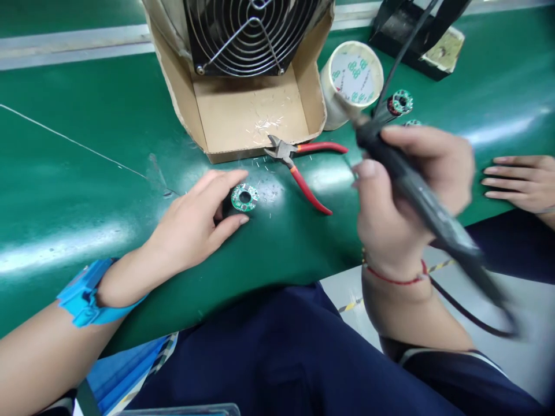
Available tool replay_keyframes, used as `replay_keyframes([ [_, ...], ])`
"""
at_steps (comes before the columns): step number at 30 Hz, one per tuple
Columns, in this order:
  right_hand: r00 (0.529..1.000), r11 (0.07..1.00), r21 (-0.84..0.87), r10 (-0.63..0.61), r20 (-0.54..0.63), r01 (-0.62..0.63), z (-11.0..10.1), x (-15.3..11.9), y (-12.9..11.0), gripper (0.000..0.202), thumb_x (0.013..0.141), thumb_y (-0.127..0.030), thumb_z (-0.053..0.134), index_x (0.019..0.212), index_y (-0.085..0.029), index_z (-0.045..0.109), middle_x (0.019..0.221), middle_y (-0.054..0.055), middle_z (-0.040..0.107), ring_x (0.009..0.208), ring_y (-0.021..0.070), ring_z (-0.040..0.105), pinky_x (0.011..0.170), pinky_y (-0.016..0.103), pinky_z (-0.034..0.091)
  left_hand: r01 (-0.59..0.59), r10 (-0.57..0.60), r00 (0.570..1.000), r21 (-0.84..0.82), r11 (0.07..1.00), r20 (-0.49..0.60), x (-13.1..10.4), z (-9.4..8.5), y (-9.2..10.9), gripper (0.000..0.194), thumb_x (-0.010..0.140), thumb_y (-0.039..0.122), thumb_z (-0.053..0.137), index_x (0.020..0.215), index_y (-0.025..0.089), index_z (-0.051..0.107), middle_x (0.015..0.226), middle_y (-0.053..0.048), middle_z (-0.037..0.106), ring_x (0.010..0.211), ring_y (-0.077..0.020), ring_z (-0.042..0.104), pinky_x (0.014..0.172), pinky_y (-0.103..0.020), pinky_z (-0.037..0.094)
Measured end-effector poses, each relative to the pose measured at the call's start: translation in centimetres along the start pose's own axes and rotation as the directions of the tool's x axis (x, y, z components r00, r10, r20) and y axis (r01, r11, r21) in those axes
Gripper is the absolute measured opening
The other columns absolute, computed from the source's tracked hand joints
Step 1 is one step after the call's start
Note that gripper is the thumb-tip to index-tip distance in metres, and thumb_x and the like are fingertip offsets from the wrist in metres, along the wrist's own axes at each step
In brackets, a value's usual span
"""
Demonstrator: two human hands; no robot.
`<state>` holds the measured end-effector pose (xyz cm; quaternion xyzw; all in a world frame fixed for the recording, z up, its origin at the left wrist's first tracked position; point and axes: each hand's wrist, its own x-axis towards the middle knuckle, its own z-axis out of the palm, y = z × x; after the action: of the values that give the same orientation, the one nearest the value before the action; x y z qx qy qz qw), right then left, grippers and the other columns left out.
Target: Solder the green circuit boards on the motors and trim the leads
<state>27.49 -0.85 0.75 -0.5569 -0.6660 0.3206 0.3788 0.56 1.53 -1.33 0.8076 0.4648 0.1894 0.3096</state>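
At the centre of the bench, my left hand (199, 214) has its thumb and fingers curled around a small dark cylinder topped by a ring-shaped green circuit board (237, 199). Most of the cylinder's side is hidden by the hand. My right hand (407, 190) grips a black soldering iron (414, 188), raised over the bench and smeared by motion. Its tip points up and left, across the white tub in this view. Red-handled side cutters (299, 164) lie with their handles spread between the two hands.
A cardboard box (199, 130) with a fan (255, 34) and wire clippings stands at the back. Beside it are a white tub (333, 110), a black soldering stand with sponge (442, 55) and another board-topped cylinder (399, 104). Another person's hand (520, 182) rests at right.
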Motion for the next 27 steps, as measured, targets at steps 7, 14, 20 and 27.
replay_keyframes([
  [7,0.980,0.954,-0.226,-0.196,0.024,0.197,-0.8,2.1,4.1,0.062,0.081,-0.059,0.086,0.128,-0.026,0.064,0.134,0.020,0.072,0.129,0.0403,0.068,0.098,0.058,0.061,0.046,-0.046,0.999,-0.034,0.998,0.019,0.2,0.1,0.1,0.040,0.095,0.023,0.061,0.134,0.021,0.066,0.085,0.000,0.064,0.058,-0.0132,0.050,0.071,-0.030,0.053],
  [14,0.947,0.762,-0.571,-0.307,0.094,0.304,0.2,2.2,7.2,0.085,0.079,-0.064,0.079,0.145,-0.023,0.046,0.146,0.021,0.062,0.133,0.0458,0.060,0.109,0.070,0.046,0.083,-0.078,0.996,-0.222,0.972,0.033,-0.5,-0.3,-0.1,0.048,0.093,0.019,0.067,0.140,0.031,0.063,0.069,0.004,0.057,0.052,-0.0118,0.048,0.053,-0.026,0.043],
  [20,0.952,0.793,-0.541,-0.301,0.053,0.281,0.1,2.2,7.4,0.042,0.082,-0.022,0.063,0.123,-0.025,0.056,0.106,0.008,0.068,0.087,0.0259,0.066,0.074,0.042,0.057,0.117,-0.119,0.993,-0.225,0.967,0.001,-0.9,0.1,-0.2,0.040,0.093,0.032,0.072,0.132,0.027,0.064,0.077,0.001,0.063,0.057,-0.0133,0.054,0.053,-0.027,0.043],
  [27,0.886,0.786,-0.416,-0.442,0.139,0.457,0.4,0.4,6.1,0.037,0.084,-0.013,0.057,0.118,-0.026,0.056,0.099,0.005,0.073,0.085,0.0256,0.067,0.074,0.041,0.054,0.094,-0.102,0.990,-0.086,0.992,-0.095,-0.5,-0.2,1.1,0.031,0.088,0.030,0.074,0.117,0.022,0.067,0.074,0.003,0.057,0.056,-0.0129,0.050,0.057,-0.029,0.042],
])
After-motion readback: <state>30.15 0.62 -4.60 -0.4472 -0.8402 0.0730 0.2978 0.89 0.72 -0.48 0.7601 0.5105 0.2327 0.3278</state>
